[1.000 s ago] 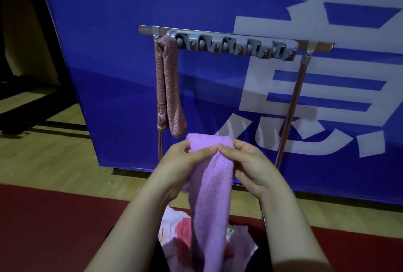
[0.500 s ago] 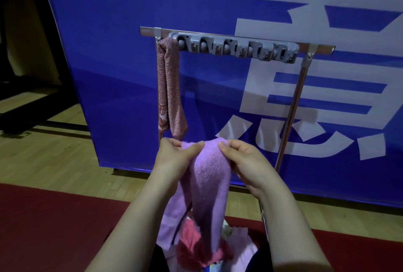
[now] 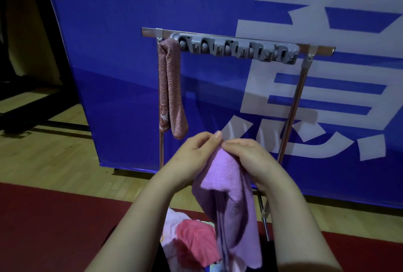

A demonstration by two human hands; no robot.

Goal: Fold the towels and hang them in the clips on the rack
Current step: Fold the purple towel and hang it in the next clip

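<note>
L hand (image 3: pixel 192 154) and R hand (image 3: pixel 250 156) are at frame ctr, fingertips nearly meeting. Each pinches the top edge of the purple towel (image 3: pixel 229 184), thumb and fingers curled on the cloth. The towel hangs down btw the forearms toward bottom ctr, loosely doubled lengthwise. Its lower part is in front of a pile of pink/white towels (image 3: pixel 196 243) at the bottom edge; can't tell if they touch. The rack (image 3: pixel 292 106) is a metal frame just behind the hands, with a grey clip strip (image 3: pixel 233 48) along the top bar, upper ctr. A pink speckled towel (image 3: pixel 172 97) hangs doubled at the strip's left end, its tip just up-left of L hand. Room: a blue banner (image 3: pixel 122 53) w/ big white characters fills the top and right. Light wood floor (image 3: pixel 43 158) shows mid-left and under the banner, and a dark red mat (image 3: pixel 54 223) runs across the bottom. Upper left is dark, no detail readable. Lighting is dim overall.
</note>
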